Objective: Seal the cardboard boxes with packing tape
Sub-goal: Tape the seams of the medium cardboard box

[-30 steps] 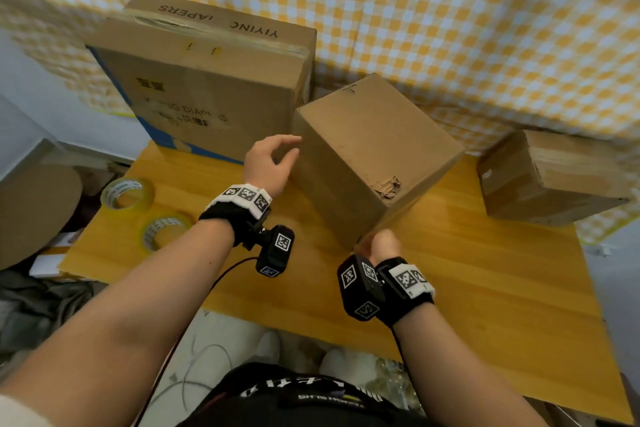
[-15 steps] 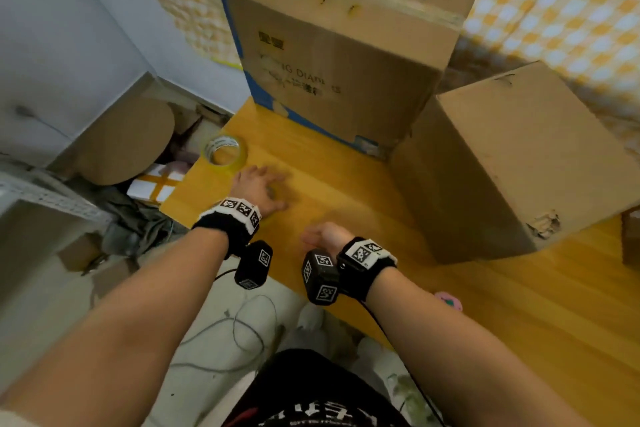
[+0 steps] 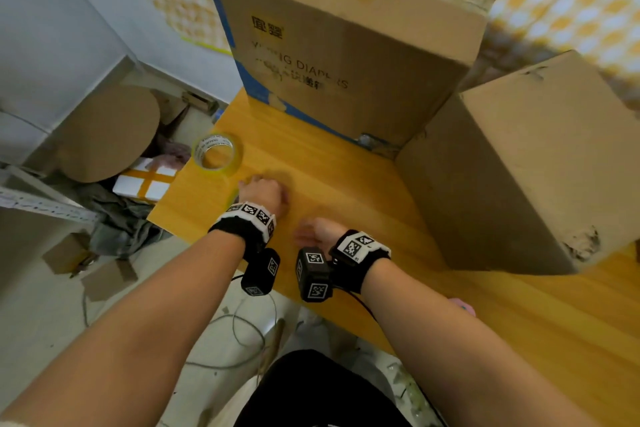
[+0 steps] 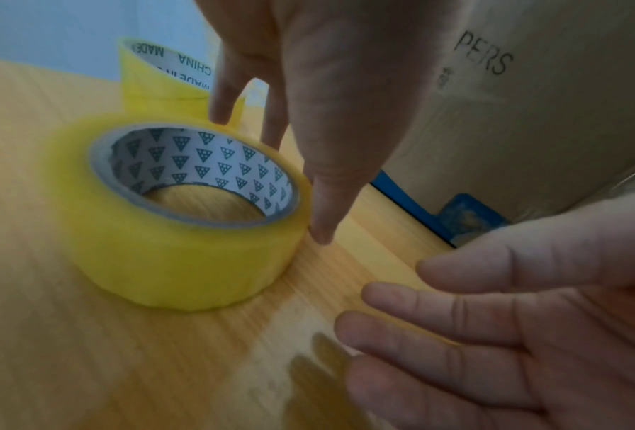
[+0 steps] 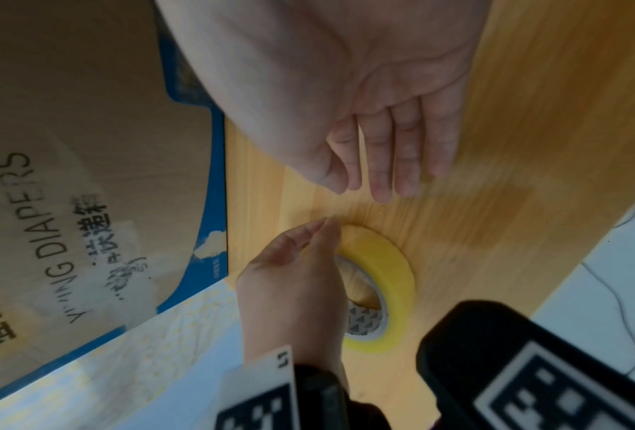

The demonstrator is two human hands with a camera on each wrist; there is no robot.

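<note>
The left hand (image 4: 308,87), fingers spread and straddling the tape roll (image 4: 183,215) lying flat on the table (image 3: 346,184), is positioning to lift it, while the right hand (image 4: 529,320) is hovering beside it with fingers straight and empty, the cardboard box (image 3: 519,156) waiting nearby.

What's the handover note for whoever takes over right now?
Left hand: fingers and thumb straddle a tape roll flat on the table; no firm grip yet.
Right hand: open, empty, beside it.
Second roll at the table's left edge. Diaper box at the back, plain box to its right.
Done: nothing visibly taped on the plain box.
To do: lift roll, find tape end, seal boxes.
</note>
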